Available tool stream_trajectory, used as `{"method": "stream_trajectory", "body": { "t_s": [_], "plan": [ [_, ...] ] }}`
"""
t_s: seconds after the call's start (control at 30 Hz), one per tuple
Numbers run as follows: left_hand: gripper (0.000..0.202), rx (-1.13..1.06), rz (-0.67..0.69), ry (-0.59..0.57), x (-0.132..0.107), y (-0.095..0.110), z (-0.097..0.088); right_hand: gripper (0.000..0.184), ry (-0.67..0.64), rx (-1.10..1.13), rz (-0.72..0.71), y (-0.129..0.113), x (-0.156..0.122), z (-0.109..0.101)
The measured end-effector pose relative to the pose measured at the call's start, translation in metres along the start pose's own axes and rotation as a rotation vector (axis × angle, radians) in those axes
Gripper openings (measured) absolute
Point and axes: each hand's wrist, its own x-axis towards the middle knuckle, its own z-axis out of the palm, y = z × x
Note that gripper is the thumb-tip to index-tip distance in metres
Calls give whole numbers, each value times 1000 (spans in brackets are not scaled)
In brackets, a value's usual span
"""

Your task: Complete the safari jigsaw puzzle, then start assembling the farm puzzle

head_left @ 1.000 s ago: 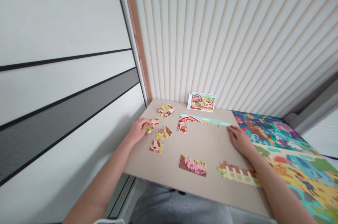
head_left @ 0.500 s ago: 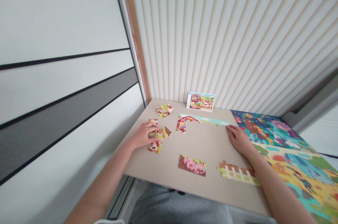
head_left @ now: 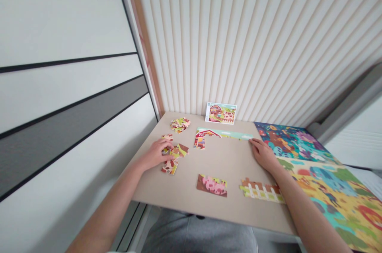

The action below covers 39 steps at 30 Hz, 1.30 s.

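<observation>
My left hand (head_left: pixel 155 154) is at the left of the table, thumb and fingers curved around the near edge of a brown-and-green puzzle piece (head_left: pixel 180 150). That piece overlaps other loose pieces, among them a cow-patterned piece (head_left: pixel 169 166) just below the thumb. Part of the pile is hidden under the fingers. My right hand (head_left: pixel 263 153) lies flat on the table, fingers stretched out, its tips at the right end of a joined sky strip (head_left: pixel 232 135). At the strip's left end sits a red barn section (head_left: pixel 200 141).
A picture card (head_left: pixel 221 113) leans at the back. A heap of pieces (head_left: pixel 180 124) lies back left. Nearer me are a joined pig section (head_left: pixel 211 185) and a white-fence section (head_left: pixel 262 191). Two finished puzzles, a dark one (head_left: pixel 295 141) and a yellow one (head_left: pixel 325 193), cover the right.
The view has shifted slightly, so everything sits a little further left in it. Both hands stay in the same places relative to the pieces.
</observation>
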Motion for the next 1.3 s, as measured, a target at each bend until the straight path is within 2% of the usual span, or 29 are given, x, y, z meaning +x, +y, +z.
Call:
{"method": "stream_trajectory", "body": {
  "t_s": [0.13,0.27,0.47,0.57,0.7,0.8,0.87,1.0,1.13,1.3],
  "plan": [
    [36,-78,-100,39,-2,8,-1,43,0,-7,-5,0,0,0],
    [27,-155,-139,102,0,10,-2,42,2,-14,-7,-1,-1,-1],
    [31,-144,-205,336,3,-5,-3,42,-7,-18,2,-3,0,-2],
    [37,-223,-258,398,4,-7,-1,42,-10,-21,7,-2,0,-2],
    [40,-433,-251,326,6,2,2,42,-12,-21,7,-1,0,-1],
    [40,-567,-239,210,10,17,9,42,-16,-23,14,-2,0,-2],
    [39,-583,-229,119,15,30,17,42,-21,-26,11,-4,0,-3],
    [28,-455,-149,7,31,60,37,42,-23,-29,10,-5,0,-4],
    [20,-187,-22,36,46,86,53,42,-18,-25,14,-3,-1,-3],
    [23,127,100,74,48,95,58,42,-9,-2,3,-4,-1,-5]
  ]
}}
